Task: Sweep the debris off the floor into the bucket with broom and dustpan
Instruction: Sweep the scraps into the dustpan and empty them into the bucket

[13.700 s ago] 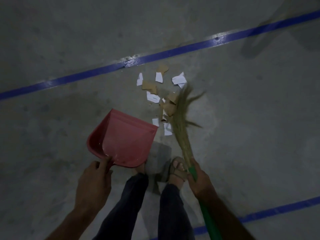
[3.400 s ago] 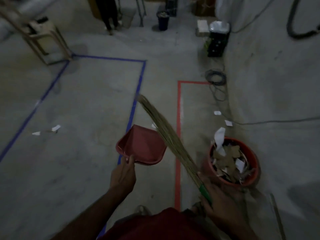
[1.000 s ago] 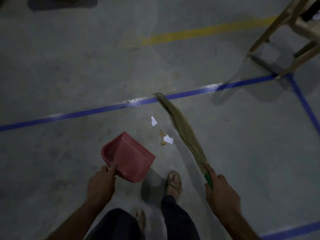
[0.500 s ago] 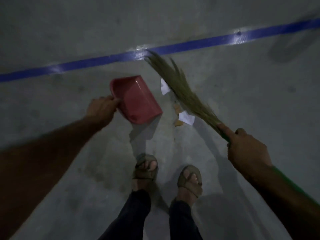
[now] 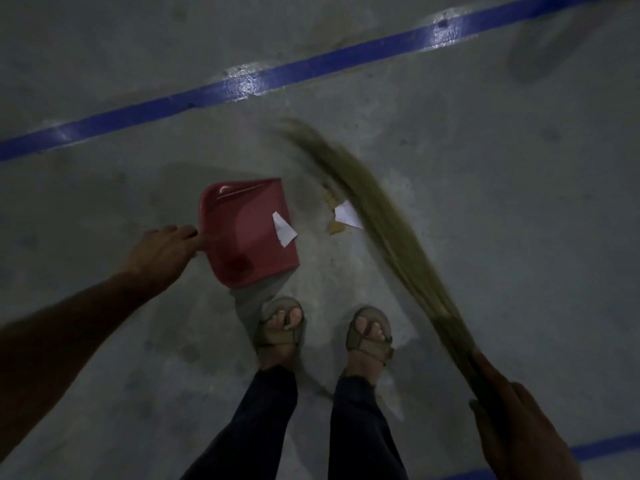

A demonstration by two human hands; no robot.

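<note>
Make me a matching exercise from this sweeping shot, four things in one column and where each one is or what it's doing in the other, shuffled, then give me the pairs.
Things
1. dustpan
2. broom
3. white paper scrap
4. tape line

Places or states
A. lying at the dustpan's open edge
B. blurred, held by the right hand
C. blue, running across the floor beyond the debris
D. red, gripped by the left hand

Pairs: 1-D, 2-B, 3-A, 4-C

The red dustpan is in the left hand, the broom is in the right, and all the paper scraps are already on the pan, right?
Not all. In the head view one white scrap lies on the red dustpan; another white scrap still lies on the floor beside the broom.
</note>
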